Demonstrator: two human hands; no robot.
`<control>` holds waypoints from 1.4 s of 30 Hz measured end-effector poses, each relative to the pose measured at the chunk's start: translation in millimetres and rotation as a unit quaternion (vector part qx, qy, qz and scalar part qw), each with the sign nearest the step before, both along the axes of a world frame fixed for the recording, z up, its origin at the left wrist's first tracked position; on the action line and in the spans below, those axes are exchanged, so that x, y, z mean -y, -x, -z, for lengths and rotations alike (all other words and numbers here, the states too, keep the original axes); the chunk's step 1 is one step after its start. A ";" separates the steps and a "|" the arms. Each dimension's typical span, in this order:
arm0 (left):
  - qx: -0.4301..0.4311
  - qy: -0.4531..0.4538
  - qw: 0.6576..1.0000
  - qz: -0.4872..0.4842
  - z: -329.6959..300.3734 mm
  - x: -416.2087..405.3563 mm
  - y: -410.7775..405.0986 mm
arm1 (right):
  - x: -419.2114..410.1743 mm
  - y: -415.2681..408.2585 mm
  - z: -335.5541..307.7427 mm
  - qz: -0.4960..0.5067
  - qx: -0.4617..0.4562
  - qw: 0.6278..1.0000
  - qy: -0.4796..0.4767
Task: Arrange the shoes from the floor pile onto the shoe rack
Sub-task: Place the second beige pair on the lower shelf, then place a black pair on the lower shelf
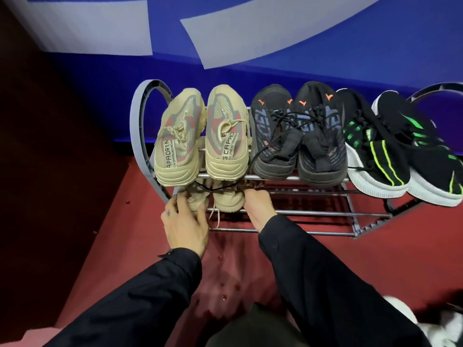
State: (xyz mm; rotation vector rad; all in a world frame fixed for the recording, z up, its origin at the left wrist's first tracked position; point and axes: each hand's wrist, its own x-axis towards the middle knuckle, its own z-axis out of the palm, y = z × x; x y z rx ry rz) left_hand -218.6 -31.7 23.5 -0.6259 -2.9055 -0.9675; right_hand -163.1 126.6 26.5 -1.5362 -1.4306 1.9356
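**Beige pair going onto the rack's lower tier**

Your two hands are at the left end of the rack (140, 126), just under its top tier. Your left hand (184, 222) curls its fingers round the heel of one beige shoe (198, 199); your right hand (258, 209) grips the side of its partner (229, 199). Both shoes sit on the lower bars at the rack's left end, heels toward you, touching each other. They are knit, sand-coloured, with pale chunky soles; a loose pale lace hangs down between your hands, and a black lace crosses over them from above.

Along the top tier, three pairs stand heels toward you. At the left end are tan sneakers (203, 136) with grey-and-pink mesh panels and a lettered strap down each heel. In the middle are dark sneakers (298, 136) with blue patterning, orange marks and trailing black laces. At the right end are black sneakers (400, 156) with green stripes and white soles, tilted and overhanging the front bar.

The rack has grey curved end frames and chrome bars, and stands on a red floor (350, 261) against a blue wall (250, 71).
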 end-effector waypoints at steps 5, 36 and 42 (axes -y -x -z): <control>0.007 -0.005 1.000 0.027 -8.1 2.1 -7.8 | -0.8 -7.8 -13.6 -0.179 0.089 0.970 -0.140; 0.154 0.031 0.936 0.314 -41.4 12.3 -120.8 | 31.1 -165.0 -40.7 -0.230 0.013 0.960 -0.162; 0.176 0.042 0.918 0.353 -20.3 -8.4 -179.5 | 52.7 -242.3 -16.9 -0.119 0.023 0.985 -0.120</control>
